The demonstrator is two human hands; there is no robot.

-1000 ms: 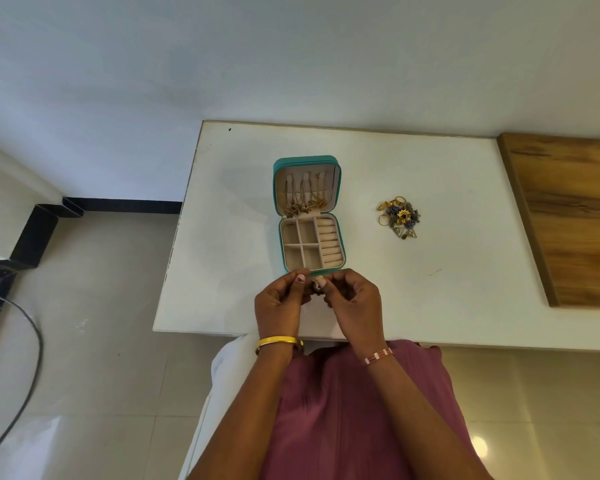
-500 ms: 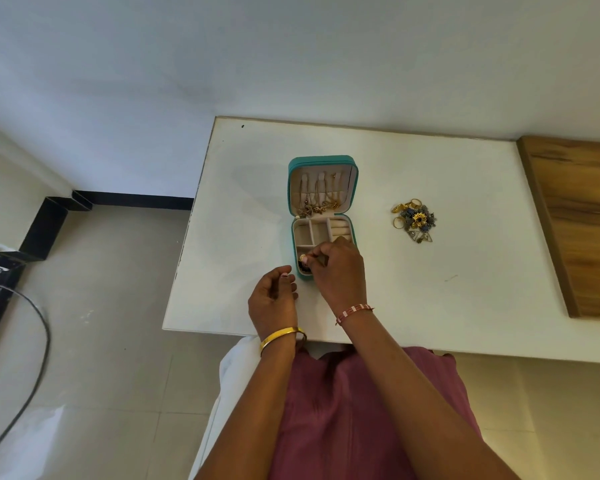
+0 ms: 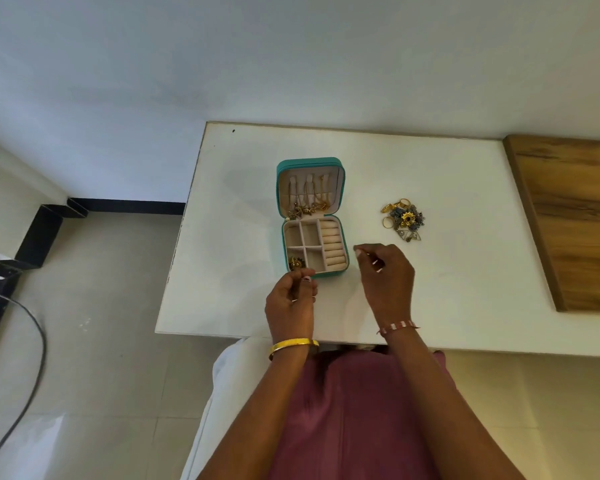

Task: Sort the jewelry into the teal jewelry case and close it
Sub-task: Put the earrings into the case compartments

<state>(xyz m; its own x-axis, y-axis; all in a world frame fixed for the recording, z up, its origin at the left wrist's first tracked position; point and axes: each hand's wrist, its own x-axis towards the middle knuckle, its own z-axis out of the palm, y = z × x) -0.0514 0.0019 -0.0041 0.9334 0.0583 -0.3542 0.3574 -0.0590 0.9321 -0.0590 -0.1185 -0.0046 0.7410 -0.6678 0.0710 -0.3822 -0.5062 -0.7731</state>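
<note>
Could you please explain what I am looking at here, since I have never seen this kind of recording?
There is no machine: a person wears a camera on the head, which looks forward and down, so you see their own arms from above. On the white table stands an open teal jewelry case. Its raised lid has gold chains hanging in it; its tray has small compartments and ring rolls, and one gold piece lies in the near left compartment. A pile of loose jewelry waits to the right of the case. The left hand hovers by the case's near edge with curled fingers; whether it holds anything is unclear. The right hand hangs over the table, apparently holding nothing.
</note>
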